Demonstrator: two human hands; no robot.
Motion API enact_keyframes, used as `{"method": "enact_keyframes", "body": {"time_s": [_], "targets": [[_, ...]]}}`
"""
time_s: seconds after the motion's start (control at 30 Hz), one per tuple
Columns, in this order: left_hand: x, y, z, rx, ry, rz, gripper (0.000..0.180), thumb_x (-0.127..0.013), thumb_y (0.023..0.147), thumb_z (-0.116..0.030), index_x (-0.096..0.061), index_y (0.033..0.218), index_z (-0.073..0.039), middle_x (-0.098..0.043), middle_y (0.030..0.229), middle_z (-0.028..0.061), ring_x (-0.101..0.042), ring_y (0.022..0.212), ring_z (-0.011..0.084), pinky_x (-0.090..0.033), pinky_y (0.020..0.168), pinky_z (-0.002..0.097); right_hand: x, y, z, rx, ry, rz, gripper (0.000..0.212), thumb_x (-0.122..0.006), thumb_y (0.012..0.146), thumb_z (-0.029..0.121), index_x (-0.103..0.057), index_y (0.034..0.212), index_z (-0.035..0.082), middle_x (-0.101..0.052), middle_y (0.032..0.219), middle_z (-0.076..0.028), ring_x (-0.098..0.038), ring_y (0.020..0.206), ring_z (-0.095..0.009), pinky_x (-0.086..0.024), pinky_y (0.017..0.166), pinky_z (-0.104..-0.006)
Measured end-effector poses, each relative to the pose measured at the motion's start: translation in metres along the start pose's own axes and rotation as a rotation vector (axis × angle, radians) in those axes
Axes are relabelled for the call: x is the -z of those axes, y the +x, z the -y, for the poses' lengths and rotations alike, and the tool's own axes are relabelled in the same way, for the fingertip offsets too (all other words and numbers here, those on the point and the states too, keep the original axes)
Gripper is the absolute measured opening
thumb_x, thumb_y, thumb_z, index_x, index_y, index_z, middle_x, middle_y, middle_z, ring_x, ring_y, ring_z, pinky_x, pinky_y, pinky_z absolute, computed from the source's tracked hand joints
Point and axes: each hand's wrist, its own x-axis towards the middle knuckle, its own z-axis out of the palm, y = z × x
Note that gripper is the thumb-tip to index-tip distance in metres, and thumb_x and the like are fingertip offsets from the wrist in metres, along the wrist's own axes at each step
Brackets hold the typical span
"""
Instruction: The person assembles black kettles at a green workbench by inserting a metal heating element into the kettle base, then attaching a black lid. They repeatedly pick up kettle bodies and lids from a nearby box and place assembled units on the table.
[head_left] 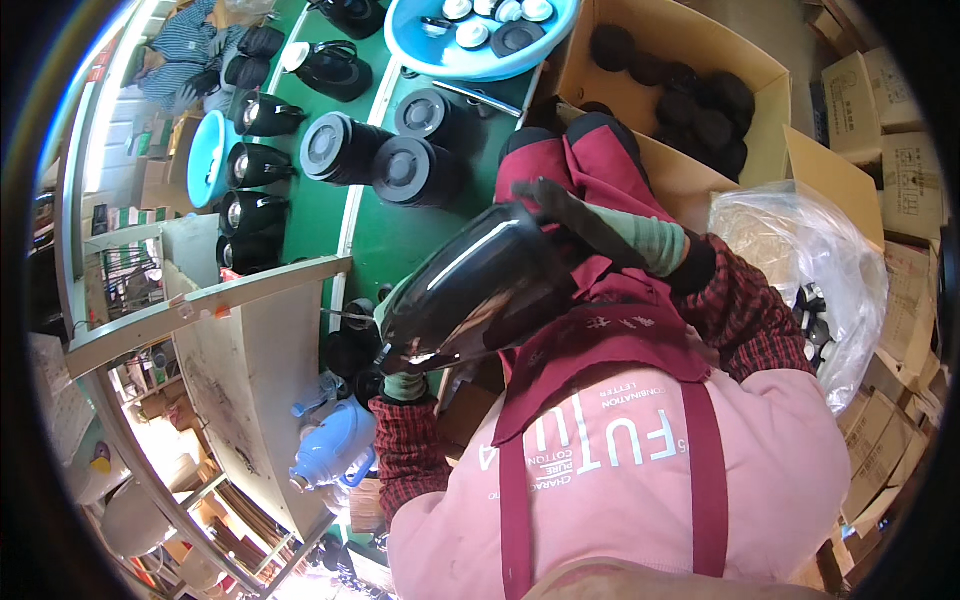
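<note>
A glossy black thermos jug body (480, 285) lies tilted across my lap. My left hand (404, 386), in a green glove, grips its lower-left end; most of its fingers are hidden behind the jug. At the other end, my right hand (600, 228), in a green glove with a dark palm, rests flat with fingers stretched out along the jug's upper-right end. Past the jug, on the green table (400, 240), stand several stacks of round black parts (415, 170).
A blue basin (540, 62) at the far edge holds white and black lids. Black jugs (252, 165) line the table's left. To my right are an open carton (775, 80) of black round parts and a clear plastic bag (810, 260). A blue jug (335, 440) sits lower left, beside a metal-framed panel (250, 390).
</note>
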Motion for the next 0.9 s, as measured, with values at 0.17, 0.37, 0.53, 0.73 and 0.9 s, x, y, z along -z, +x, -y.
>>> {"method": "enact_keyframes", "body": {"time_s": [0.17, 0.37, 0.53, 0.73, 0.9], "targets": [[-0.008, -0.007, 0.003, 0.046, -0.092, -0.047, 0.042, -0.070, 0.088, -0.013, -0.067, 0.124, 0.009, -0.073, 0.118, 0.0173, -0.070, 0.106, 0.0239, -0.053, 0.097, 0.0350, -0.014, 0.002, -0.005, 0.575, -0.374, -0.056, 0.058, -0.051, 0.108, 0.022, -0.030, 0.160, 0.008, -0.038, 0.158, -0.015, -0.039, 0.146, -0.024, -0.029, 0.120, -0.0319], [-0.004, -0.008, 0.002, -0.004, -0.013, -0.071, 0.044, -0.073, 0.085, -0.012, -0.068, 0.124, 0.009, -0.073, 0.117, 0.0174, -0.070, 0.105, 0.0239, -0.054, 0.095, 0.0350, -0.006, 0.007, 0.005, 0.184, -0.039, -0.027, 0.056, -0.051, 0.106, 0.013, -0.032, 0.158, 0.005, -0.035, 0.160, -0.016, -0.035, 0.149, -0.026, -0.023, 0.124, -0.0352], [-0.016, -0.007, -0.012, 0.096, -0.136, -0.136, 0.046, -0.076, 0.083, -0.012, -0.068, 0.123, 0.009, -0.073, 0.116, 0.0175, -0.071, 0.103, 0.0239, -0.055, 0.094, 0.0349, -0.021, 0.003, 0.017, 0.626, -0.231, 0.002, 0.053, -0.054, 0.105, 0.015, -0.036, 0.155, 0.007, -0.033, 0.161, -0.017, -0.036, 0.149, -0.027, -0.028, 0.122, -0.0368], [-0.010, -0.002, 0.001, -0.059, 0.097, -0.088, 0.050, -0.081, 0.080, -0.017, -0.069, 0.122, 0.008, -0.074, 0.112, 0.0179, -0.072, 0.101, 0.0259, -0.055, 0.091, 0.0355, -0.006, 0.017, 0.018, 0.112, 0.154, -0.127, 0.057, -0.056, 0.103, 0.017, -0.037, 0.155, 0.004, -0.037, 0.159, -0.017, -0.047, 0.137, -0.029, -0.040, 0.114, -0.0360], [-0.014, -0.001, 0.008, -0.292, 0.207, -0.118, 0.048, -0.074, 0.088, -0.022, -0.067, 0.127, 0.005, -0.073, 0.117, 0.0178, -0.071, 0.107, 0.0284, -0.053, 0.098, 0.0435, 0.004, 0.020, -0.011, 0.832, -0.438, -0.046, 0.060, -0.056, 0.102, 0.018, -0.035, 0.157, 0.006, -0.040, 0.158, -0.016, -0.048, 0.137, -0.029, -0.038, 0.115, -0.0367]]}}
